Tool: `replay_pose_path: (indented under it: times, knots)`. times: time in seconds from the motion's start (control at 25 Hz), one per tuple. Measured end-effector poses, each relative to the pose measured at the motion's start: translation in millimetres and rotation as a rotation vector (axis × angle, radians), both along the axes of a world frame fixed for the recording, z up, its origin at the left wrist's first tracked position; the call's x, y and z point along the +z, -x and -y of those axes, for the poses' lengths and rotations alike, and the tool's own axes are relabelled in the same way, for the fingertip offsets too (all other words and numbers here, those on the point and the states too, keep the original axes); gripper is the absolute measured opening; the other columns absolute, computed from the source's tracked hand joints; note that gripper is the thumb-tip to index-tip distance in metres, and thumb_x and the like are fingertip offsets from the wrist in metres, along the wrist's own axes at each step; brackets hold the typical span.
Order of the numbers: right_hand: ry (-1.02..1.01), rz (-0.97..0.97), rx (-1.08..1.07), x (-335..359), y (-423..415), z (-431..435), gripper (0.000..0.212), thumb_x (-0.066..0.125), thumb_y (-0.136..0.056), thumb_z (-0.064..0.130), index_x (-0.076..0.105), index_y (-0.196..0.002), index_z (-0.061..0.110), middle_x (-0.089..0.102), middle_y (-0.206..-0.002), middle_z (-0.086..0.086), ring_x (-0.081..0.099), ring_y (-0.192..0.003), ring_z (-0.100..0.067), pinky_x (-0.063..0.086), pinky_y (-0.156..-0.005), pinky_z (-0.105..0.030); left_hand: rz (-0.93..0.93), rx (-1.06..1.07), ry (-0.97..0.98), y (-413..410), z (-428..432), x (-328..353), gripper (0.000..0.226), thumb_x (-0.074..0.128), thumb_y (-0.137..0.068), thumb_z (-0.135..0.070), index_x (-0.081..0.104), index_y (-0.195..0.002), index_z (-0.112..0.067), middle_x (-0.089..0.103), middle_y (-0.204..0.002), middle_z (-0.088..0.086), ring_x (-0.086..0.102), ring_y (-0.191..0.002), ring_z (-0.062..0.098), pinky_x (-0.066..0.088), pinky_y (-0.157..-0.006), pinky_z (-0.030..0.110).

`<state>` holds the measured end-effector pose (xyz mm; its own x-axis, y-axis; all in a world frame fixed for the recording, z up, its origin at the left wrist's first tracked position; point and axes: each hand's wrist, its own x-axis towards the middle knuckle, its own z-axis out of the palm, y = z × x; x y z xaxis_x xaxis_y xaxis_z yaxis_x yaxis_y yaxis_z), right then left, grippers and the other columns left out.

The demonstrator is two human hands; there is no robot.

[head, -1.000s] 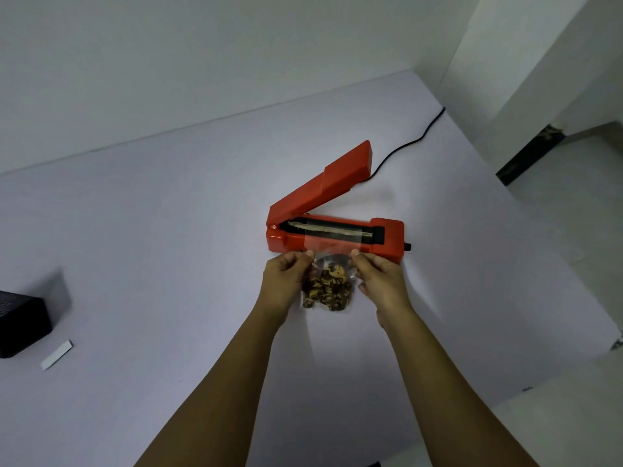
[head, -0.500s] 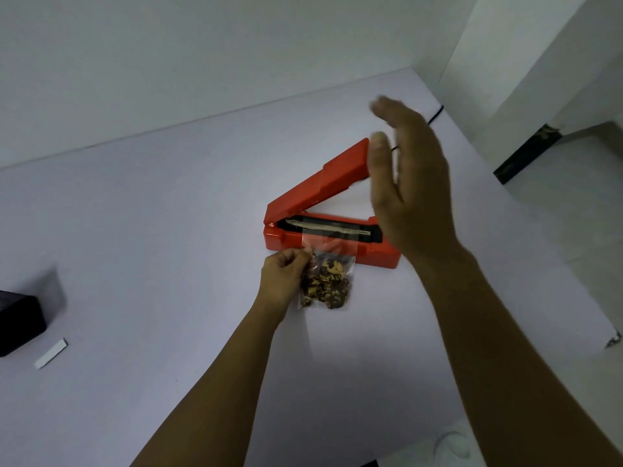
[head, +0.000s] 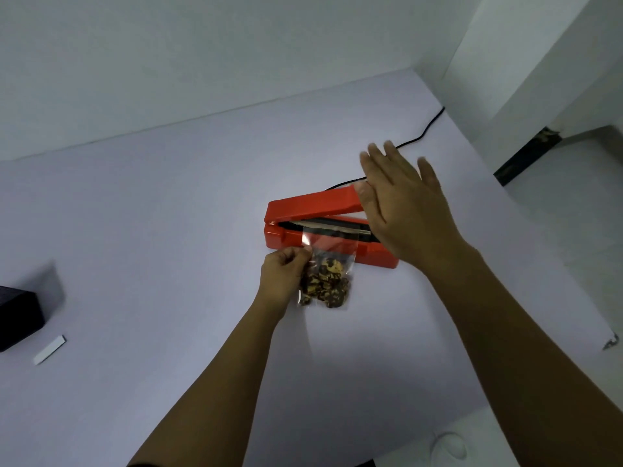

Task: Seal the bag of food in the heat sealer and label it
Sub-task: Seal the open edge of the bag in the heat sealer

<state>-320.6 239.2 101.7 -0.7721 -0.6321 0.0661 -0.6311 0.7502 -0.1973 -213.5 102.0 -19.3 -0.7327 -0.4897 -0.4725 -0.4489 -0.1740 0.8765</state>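
The heat sealer [head: 313, 217] sits on the table [head: 168, 230], its cord [head: 424, 133] trailing off behind it to the right. The bag of food [head: 325, 281] lies just in front, its top edge resting on the sealer's base under the lid. Far left sit a box [head: 17, 318] and, before it, a label strip [head: 50, 349].

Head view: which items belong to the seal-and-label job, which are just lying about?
In the job:
- red heat sealer, arm nearly down
- clear bag of food, mouth on the sealing bar
- left hand holding the bag
- right hand on the arm
- white label strip
- power cord

Lying about:
- black box
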Motion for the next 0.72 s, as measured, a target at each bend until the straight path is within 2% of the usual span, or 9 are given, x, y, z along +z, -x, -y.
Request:
replay_pose_path:
  times: [0.24, 0.4, 0.56, 0.72]
  knots:
    - [-0.154, 0.138, -0.093, -53.4, 1.3, -25.8, 0.056, 0.015, -0.098, 0.042, 0.01, -0.147, 0.016, 0.008, -0.158, -0.002, -0.002, -0.145, -0.017, 0.0, -0.116, -0.043, 0.001, -0.002, -0.019, 2.2, 0.5, -1.2, 0.028, 0.056, -0.092, -0.022, 0.066, -0.087, 0.004, 0.068, -0.076, 0.007, 0.064, -0.073, 0.018, 0.049, -0.063, 0.026]
    - [-0.141, 0.178, -0.092, -76.1, 1.9, -31.5, 0.056, 0.016, -0.099, 0.042, 0.005, -0.148, 0.017, 0.005, -0.158, -0.001, -0.003, -0.145, -0.016, -0.003, -0.115, -0.043, 0.01, -0.005, -0.009, 1.7, 1.6, -1.3, 0.028, 0.057, -0.091, -0.024, 0.068, -0.085, 0.002, 0.068, -0.075, 0.007, 0.063, -0.069, 0.016, 0.048, -0.061, 0.024]
    - [-0.107, 0.192, -0.109, -82.3, 2.8, -30.8, 0.054, 0.017, -0.099, 0.038, 0.007, -0.148, 0.017, 0.009, -0.158, 0.0, 0.0, -0.145, -0.015, -0.001, -0.116, -0.044, 0.009, -0.026, 0.031, 1.0, 3.4, 0.1, 0.027, 0.057, -0.091, -0.026, 0.069, -0.081, -0.004, 0.067, -0.07, 0.003, 0.062, -0.063, 0.011, 0.047, -0.057, 0.021]
    - [-0.124, 0.185, -0.117, -84.5, 2.7, -28.9, 0.055, 0.018, -0.099, 0.037, 0.007, -0.148, 0.014, 0.009, -0.158, -0.002, 0.0, -0.145, -0.017, -0.001, -0.115, -0.046, 0.015, -0.023, 0.029, 0.2, 3.5, -0.3, 0.027, 0.057, -0.091, -0.025, 0.069, -0.084, -0.002, 0.067, -0.069, 0.001, 0.062, -0.062, 0.01, 0.047, -0.057, 0.02]
